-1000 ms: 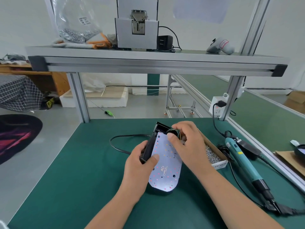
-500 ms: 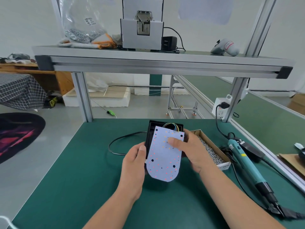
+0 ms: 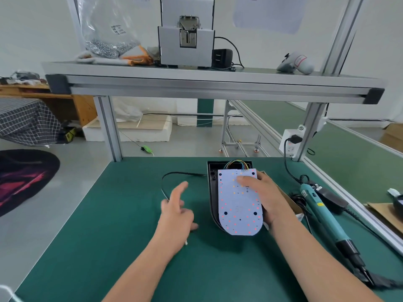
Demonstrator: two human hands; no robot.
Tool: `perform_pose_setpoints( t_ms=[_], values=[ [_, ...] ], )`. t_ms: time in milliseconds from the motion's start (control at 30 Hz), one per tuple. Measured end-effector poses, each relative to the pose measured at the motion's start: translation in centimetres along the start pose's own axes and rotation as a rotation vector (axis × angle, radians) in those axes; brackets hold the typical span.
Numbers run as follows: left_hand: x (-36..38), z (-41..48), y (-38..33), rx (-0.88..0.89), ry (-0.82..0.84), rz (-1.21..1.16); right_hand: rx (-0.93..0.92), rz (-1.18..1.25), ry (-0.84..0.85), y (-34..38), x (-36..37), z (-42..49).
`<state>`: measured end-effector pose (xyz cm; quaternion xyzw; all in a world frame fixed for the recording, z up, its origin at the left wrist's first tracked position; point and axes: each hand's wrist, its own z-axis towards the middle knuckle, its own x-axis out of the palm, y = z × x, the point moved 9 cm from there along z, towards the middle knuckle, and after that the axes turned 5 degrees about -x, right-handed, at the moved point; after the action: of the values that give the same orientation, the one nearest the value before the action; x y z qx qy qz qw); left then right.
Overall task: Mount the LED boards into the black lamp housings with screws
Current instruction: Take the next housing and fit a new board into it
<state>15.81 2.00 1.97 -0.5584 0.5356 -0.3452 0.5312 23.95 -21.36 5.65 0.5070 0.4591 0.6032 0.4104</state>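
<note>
A black lamp housing (image 3: pixel 213 192) lies on the green mat, its black cord (image 3: pixel 174 174) curling off to the left. A white LED board (image 3: pixel 236 205) with red and orange dots rests on top of the housing, coloured wires (image 3: pixel 236 164) looping at its far end. My right hand (image 3: pixel 265 197) grips the board and housing from the right side, thumb pressed flat on the board. My left hand (image 3: pixel 177 212) hovers to the left of the housing, fingers spread and touching nothing.
A cardboard box of screws (image 3: pixel 290 203) sits mostly hidden behind my right hand. A teal electric screwdriver (image 3: pixel 322 214) with its cable lies to the right. A power socket (image 3: pixel 291 144) hangs on the frame post. An overhead shelf (image 3: pixel 196 81) carries a screw feeder and a bag of screws.
My left hand has let go of the housing and moved away to the left. The housing with the board now lies flatter, held by my right hand alone.
</note>
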Motion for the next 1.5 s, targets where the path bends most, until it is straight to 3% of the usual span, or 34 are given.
perform_pose_setpoints(
  t_ms=[67,167,333,400,433,533,633,767,967,1033,1100,1200,1333,1400,1500],
  values=[
    [-0.8,0.1,-0.5,0.103,-0.121,0.171,-0.010,0.006,-0.004,0.3,-0.3,0.0],
    [-1.4,0.2,-0.3,0.084,-0.230,0.247,-0.018,0.001,0.024,0.7,0.0,-0.2],
    [-1.5,-0.6,-1.2,0.044,-0.212,0.413,-0.005,-0.029,0.067,0.9,1.0,-0.5],
    [-1.1,-0.5,-2.0,0.112,-0.141,0.848,0.007,-0.039,0.074,0.8,1.2,-0.7],
    [-1.1,-0.2,-1.8,0.121,-0.096,0.919,0.014,-0.049,0.081,0.8,1.3,-0.8],
    [-2.0,0.4,-1.8,0.137,-0.012,0.720,0.027,-0.086,0.113,0.5,1.4,-1.2],
    [-1.8,0.5,-0.3,0.129,0.150,0.781,0.044,-0.059,0.119,0.0,1.2,-1.8],
    [-1.6,0.3,0.1,0.116,0.197,0.735,0.057,-0.022,0.119,-0.9,1.0,-2.7],
    [0.3,-0.2,-0.9,0.148,0.345,0.232,0.098,-0.044,0.170,-2.0,1.4,-3.6],
    [0.6,-0.1,-0.6,0.118,0.368,0.198,0.110,-0.055,0.186,-2.5,1.7,-3.7],
    [0.6,0.1,-0.6,0.136,0.368,0.295,0.118,-0.080,0.203,-2.8,1.8,-3.7],
    [0.7,-0.2,-1.8,0.360,0.292,0.579,0.124,-0.063,0.221,-3.0,2.0,-3.7],
    [-0.1,-0.2,-2.8,0.510,-0.073,1.064,0.120,-0.031,0.231,-2.7,1.9,-3.8],
    [0.2,-0.5,-3.7,0.611,-0.158,1.112,0.121,-0.019,0.237,-2.5,1.9,-3.9],
    [1.2,-0.6,-4.1,0.690,-0.056,0.952,0.113,0.000,0.239,-2.4,2.1,-4.0]
  ],
)
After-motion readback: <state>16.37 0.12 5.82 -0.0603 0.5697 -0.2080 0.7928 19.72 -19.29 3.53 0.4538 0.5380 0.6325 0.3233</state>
